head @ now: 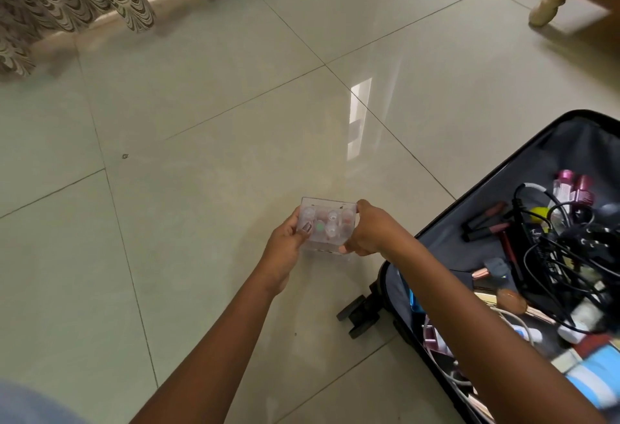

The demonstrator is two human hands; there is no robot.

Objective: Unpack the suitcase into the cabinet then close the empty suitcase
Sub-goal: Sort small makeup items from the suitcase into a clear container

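Fingers [364,206] around clear box [327,225], apparently beside suitcase [469,222].

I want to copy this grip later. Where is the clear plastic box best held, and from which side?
Hold the clear plastic box by its two short ends, one hand coming in from each side, as the left hand and right hand do now. It is a flat rectangle holding small loose bottles, so end grips probably keep it level and the contents in view.

No text, label, brand or number is legible anywhere. A black charger [537,234] lying in the open suitcase [503,185] bears small white print, but it is too blurred to read.
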